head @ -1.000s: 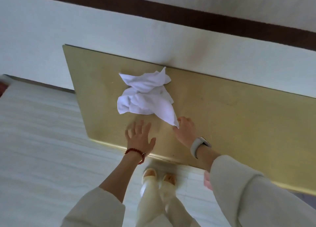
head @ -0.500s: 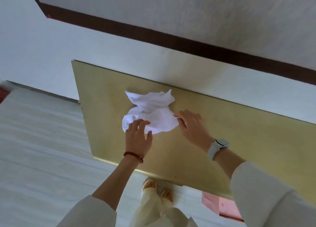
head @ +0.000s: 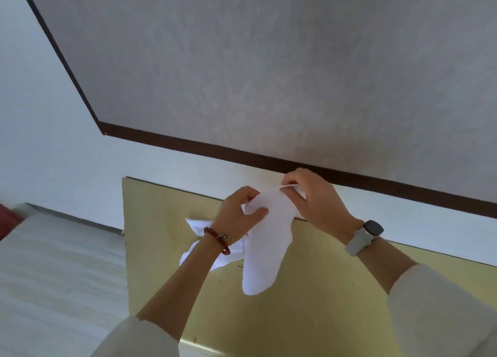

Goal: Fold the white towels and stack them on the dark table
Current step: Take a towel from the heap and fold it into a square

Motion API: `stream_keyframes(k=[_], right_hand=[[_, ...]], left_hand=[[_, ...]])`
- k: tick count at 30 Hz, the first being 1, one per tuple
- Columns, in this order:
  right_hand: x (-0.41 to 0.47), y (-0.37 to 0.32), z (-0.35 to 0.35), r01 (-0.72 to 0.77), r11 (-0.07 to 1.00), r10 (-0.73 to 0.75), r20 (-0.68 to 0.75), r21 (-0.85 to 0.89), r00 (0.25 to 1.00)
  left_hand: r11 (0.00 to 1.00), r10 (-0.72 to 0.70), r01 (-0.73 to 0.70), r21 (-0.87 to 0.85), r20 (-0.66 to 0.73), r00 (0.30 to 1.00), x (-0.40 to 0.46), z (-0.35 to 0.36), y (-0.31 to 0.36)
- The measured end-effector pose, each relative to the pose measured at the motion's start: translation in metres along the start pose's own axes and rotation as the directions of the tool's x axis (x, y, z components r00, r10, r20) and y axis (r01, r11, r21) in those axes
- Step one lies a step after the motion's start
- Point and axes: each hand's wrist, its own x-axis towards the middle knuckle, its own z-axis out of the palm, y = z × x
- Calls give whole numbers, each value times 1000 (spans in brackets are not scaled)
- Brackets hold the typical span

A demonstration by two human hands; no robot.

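A white towel (head: 265, 246) hangs above the yellowish table (head: 336, 303), lifted by both hands. My left hand (head: 242, 216) pinches its upper edge on the left, thumb on the cloth. My right hand (head: 314, 198) grips the top edge on the right, fingers curled over it. More crumpled white towel (head: 196, 249) lies on the table behind my left wrist, partly hidden by the arm. Whether this is the same cloth or a second one cannot be told.
The table stands against a white wall (head: 67, 141) with a dark brown trim strip (head: 215, 152) and a grey panel (head: 269, 60) above. Pale floor (head: 53, 276) lies to the left, with a red object (head: 8, 219) at the far left edge.
Both hands went from reaching at the crumpled towel on the table to gripping it and lifting it up. The camera tilted upward toward the wall.
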Motion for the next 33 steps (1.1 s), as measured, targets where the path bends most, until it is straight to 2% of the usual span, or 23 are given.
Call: stream_keyframes(k=[6,10,14,19,22,26,29,33], right_hand=[[-13,45,-14,55,993,-59,36,107,998],[-34,82,-14,70,983,-88,100,168,991],[-60,113,-14,55,983,-85,167,175,982],[-66,132,-14,-43,991,16,209,124,978],[-63,136,-9,-58,994,39,187,97,982],[-59,132,-13,-90,975,72,95,202,993],[-68,130,-23,-93,948,83,47,303,995],[-102,139,-28,-102,935,67,115,338,991]], left_hand=[[989,-126,129,66,-53,991,-15,24,15],[938,-215,220,270,-45,975,-41,50,18],[825,-330,337,454,-97,939,-72,71,18],[740,-503,552,384,-229,833,-96,85,11],[717,-456,575,395,-358,815,-94,85,8],[764,-291,537,358,-551,782,-87,84,16],[804,-158,446,394,-581,798,-95,90,27],[836,-89,359,415,-543,835,-128,112,23]])
